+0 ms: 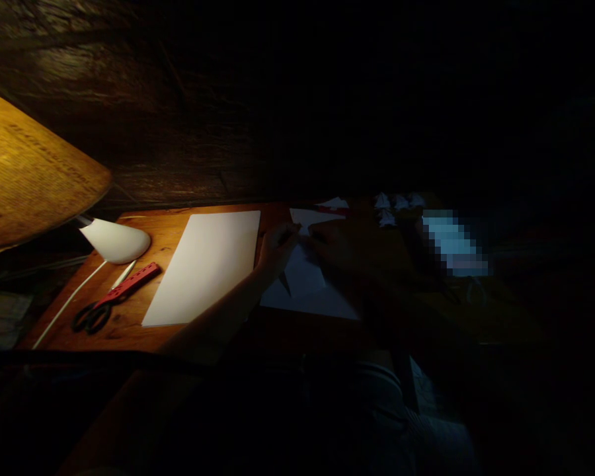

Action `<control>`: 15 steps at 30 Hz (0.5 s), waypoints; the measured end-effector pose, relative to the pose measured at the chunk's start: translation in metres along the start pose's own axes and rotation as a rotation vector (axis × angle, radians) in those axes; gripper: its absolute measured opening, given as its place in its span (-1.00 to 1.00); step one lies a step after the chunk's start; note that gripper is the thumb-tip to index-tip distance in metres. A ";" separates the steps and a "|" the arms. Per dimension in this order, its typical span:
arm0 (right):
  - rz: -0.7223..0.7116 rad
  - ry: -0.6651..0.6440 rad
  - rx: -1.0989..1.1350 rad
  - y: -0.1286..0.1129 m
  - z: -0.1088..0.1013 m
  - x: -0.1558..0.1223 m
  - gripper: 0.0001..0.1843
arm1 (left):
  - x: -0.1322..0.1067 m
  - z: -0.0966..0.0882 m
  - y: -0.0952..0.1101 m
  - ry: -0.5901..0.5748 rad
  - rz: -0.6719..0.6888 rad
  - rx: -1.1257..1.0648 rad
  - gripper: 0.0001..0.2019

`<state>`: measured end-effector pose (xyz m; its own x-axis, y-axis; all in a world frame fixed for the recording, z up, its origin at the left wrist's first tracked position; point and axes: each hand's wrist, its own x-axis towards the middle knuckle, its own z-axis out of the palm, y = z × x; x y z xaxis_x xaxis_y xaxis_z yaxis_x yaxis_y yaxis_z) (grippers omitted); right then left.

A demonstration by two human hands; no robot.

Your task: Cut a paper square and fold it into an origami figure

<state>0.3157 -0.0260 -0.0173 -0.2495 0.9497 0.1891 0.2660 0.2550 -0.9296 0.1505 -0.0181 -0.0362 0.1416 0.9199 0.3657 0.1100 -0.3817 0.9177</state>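
My left hand is closed, its fingertips pinched near the top of a white paper sheet. Close beside it, my right hand is closed too, mostly lost in shadow. Between the fingertips shows a small pale bit of folded paper; its shape is too dim to make out. More white paper pieces lie just beyond the hands, with a red strip among them. To the left of my left hand rests a stack of blank white paper.
At the left, a lamp with a yellow shade and white base lights the wooden table. Scissors with black handles lie near a red perforated strip. Several small folded paper shapes and a blurred-out bright screen are at right.
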 end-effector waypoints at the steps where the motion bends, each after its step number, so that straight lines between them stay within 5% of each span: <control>1: -0.005 -0.002 -0.002 0.000 0.000 0.000 -0.61 | 0.000 0.000 -0.001 0.013 0.000 0.012 -0.81; 15: -0.112 0.181 -0.075 0.007 -0.004 0.002 -0.60 | -0.003 0.004 0.001 -0.061 0.038 0.005 -0.71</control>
<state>0.3210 -0.0210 -0.0218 -0.1118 0.9302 0.3496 0.3165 0.3668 -0.8748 0.1539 -0.0220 -0.0366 0.2052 0.8975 0.3903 0.1086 -0.4172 0.9023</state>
